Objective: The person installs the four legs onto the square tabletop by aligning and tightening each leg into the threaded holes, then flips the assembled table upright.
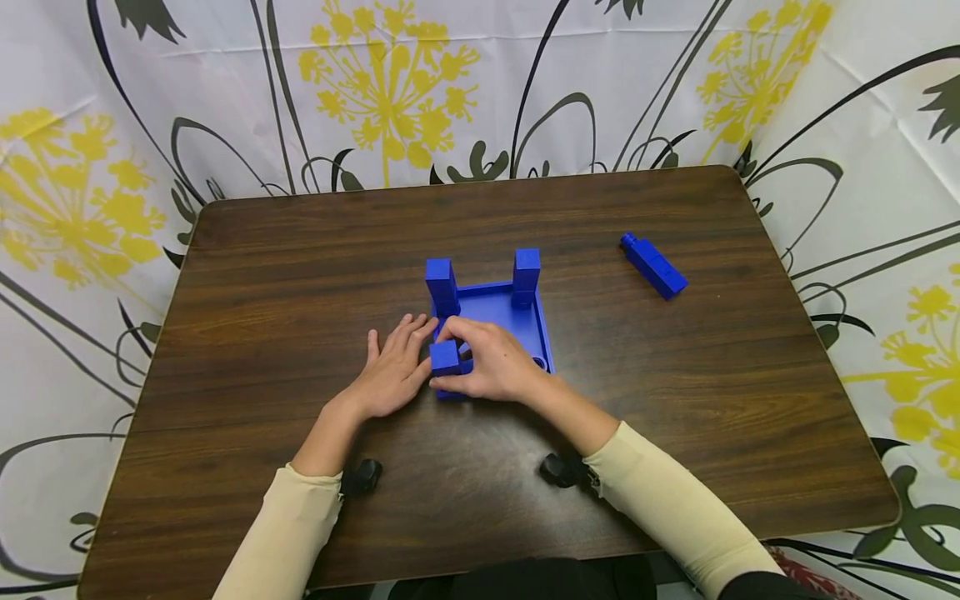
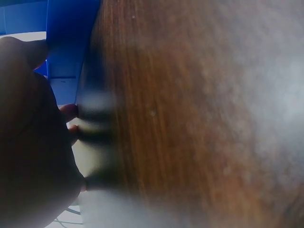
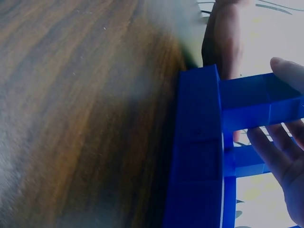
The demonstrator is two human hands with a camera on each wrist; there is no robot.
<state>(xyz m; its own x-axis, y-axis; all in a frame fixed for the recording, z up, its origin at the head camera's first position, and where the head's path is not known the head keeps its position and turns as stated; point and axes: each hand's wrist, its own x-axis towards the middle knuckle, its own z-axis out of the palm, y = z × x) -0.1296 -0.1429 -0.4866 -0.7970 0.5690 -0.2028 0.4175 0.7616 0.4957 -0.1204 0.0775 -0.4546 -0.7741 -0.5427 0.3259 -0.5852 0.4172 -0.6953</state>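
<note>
A square blue base with a raised rim (image 1: 546, 333) lies on the table, its hollow side up. Two square blue legs stand upright at its far corners, the far left leg (image 1: 441, 283) and the far right leg (image 1: 527, 273). At the near left corner, my right hand (image 1: 498, 362) pinches a third blue leg (image 1: 445, 357) between thumb and fingers; this leg (image 3: 247, 102) stands upright from the base (image 3: 197, 152) in the right wrist view. My left hand (image 1: 392, 371) lies with fingers extended against the base's left side. A round socket (image 1: 539, 363) shows at the near right corner.
Another blue leg (image 1: 654, 265) with a narrower round end lies on its side, to the right of the base. The brown wooden table (image 1: 300, 258) has rounded corners, and a flower-patterned cloth (image 1: 465, 92) hangs behind it.
</note>
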